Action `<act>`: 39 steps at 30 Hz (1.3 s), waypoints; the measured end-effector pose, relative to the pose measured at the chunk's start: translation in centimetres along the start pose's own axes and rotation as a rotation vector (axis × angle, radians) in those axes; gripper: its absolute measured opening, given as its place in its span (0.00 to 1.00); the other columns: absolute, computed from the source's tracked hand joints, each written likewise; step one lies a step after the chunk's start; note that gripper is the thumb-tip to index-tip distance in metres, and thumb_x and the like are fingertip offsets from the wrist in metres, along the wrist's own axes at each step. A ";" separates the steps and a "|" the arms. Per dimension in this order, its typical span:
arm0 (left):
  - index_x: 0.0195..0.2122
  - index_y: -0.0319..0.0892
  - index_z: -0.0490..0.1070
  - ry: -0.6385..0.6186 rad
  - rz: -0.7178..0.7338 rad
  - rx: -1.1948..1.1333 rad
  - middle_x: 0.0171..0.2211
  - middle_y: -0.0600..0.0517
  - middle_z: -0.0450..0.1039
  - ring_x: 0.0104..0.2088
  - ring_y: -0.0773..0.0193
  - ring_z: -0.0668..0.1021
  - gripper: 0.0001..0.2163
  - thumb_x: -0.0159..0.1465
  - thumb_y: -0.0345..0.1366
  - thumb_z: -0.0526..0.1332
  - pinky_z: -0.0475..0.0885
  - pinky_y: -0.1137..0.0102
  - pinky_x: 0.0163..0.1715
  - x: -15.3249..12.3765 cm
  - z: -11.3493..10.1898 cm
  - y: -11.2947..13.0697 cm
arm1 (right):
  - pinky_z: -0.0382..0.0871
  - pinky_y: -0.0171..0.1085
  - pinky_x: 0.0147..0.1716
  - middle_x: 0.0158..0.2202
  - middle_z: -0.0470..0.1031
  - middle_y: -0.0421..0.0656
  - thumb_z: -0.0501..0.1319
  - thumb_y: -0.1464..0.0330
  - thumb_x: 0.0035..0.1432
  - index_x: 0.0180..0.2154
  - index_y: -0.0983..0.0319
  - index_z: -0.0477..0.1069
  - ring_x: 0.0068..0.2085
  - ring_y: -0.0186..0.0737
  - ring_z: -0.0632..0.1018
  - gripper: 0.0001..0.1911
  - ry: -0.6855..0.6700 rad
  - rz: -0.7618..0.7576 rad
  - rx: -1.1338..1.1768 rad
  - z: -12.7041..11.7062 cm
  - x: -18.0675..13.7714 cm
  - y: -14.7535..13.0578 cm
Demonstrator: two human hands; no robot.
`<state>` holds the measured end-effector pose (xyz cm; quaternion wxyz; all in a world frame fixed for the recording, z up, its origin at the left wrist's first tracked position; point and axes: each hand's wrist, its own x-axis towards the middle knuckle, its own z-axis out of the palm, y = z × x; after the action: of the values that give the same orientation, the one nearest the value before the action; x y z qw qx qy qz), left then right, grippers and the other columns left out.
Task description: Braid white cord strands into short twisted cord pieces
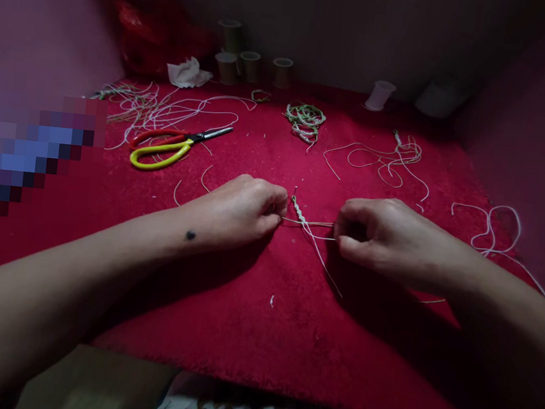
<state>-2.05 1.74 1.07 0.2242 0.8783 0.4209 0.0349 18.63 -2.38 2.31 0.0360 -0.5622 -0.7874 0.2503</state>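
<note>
Here, I have the short braid (298, 211) between both hands, its cords (319, 224) stretched out sideways.
Through the head camera I see the left hand (253, 208) pinching one cord end and the right hand (378, 233) pinching others; inside the fingers I can't sort the strands. The braid lies nearer the left hand, its long axis slanting from far left to near right, so I judge any pull hinges on its near end, where the cords cross; a loose strand (317, 250) trails on from there. Toward the near edge of the worktop (222, 328) I have open room, only a white scrap (271, 301) in it. Farther off, the scissors (176, 147), coiled cord (305, 116) and a loose tangle (405, 154) limit space.
</note>
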 end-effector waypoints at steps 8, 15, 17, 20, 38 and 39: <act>0.38 0.42 0.74 0.244 0.126 0.078 0.34 0.51 0.67 0.31 0.67 0.70 0.09 0.57 0.35 0.60 0.64 0.72 0.32 -0.5 0.6 0.3 | 0.59 0.32 0.25 0.26 0.66 0.39 0.55 0.78 0.46 0.25 0.64 0.68 0.26 0.30 0.66 0.06 0.186 -0.235 0.115 0.9 0.2 -0.4; 0.30 0.37 0.70 0.255 0.154 0.060 0.30 0.50 0.67 0.29 0.68 0.70 0.07 0.61 0.32 0.55 0.64 0.73 0.29 0.0 3.0 0.7 | 0.61 0.33 0.28 0.29 0.68 0.41 0.54 0.80 0.47 0.28 0.64 0.67 0.29 0.32 0.68 0.07 0.179 -0.264 0.421 2.1 0.7 -0.2; 0.28 0.37 0.68 0.281 0.160 0.010 0.26 0.52 0.67 0.26 0.70 0.69 0.06 0.60 0.29 0.54 0.62 0.74 0.26 0.0 3.1 0.9 | 0.62 0.32 0.28 0.31 0.69 0.41 0.55 0.80 0.47 0.27 0.64 0.66 0.29 0.31 0.68 0.06 0.145 -0.241 0.618 2.4 0.8 -0.3; 0.26 0.38 0.65 0.259 0.094 -0.086 0.21 0.55 0.66 0.21 0.72 0.66 0.05 0.59 0.27 0.54 0.59 0.76 0.22 -0.1 2.9 1.3 | 0.60 0.30 0.24 0.28 0.69 0.40 0.56 0.78 0.49 0.27 0.64 0.65 0.26 0.28 0.66 0.04 0.056 -0.191 0.943 2.7 0.9 -0.4; 0.25 0.37 0.70 0.123 -0.014 -0.191 0.19 0.55 0.66 0.20 0.73 0.65 0.08 0.59 0.30 0.55 0.58 0.76 0.22 0.1 2.1 1.5 | 0.61 0.29 0.19 0.22 0.71 0.39 0.57 0.77 0.49 0.27 0.65 0.66 0.18 0.26 0.68 0.03 -0.199 -0.087 1.041 2.8 1.1 0.5; 0.25 0.37 0.70 0.120 -0.016 -0.191 0.19 0.55 0.66 0.20 0.73 0.65 0.08 0.59 0.30 0.55 0.58 0.76 0.22 0.1 2.1 1.5 | 0.62 0.30 0.20 0.23 0.71 0.39 0.57 0.77 0.49 0.27 0.65 0.66 0.18 0.27 0.69 0.03 -0.210 -0.094 1.045 2.8 1.1 0.5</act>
<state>-0.37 0.28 -0.24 0.2816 0.8458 0.4353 0.1257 17.74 -2.25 -0.65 0.2432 -0.4053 -0.5815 0.6621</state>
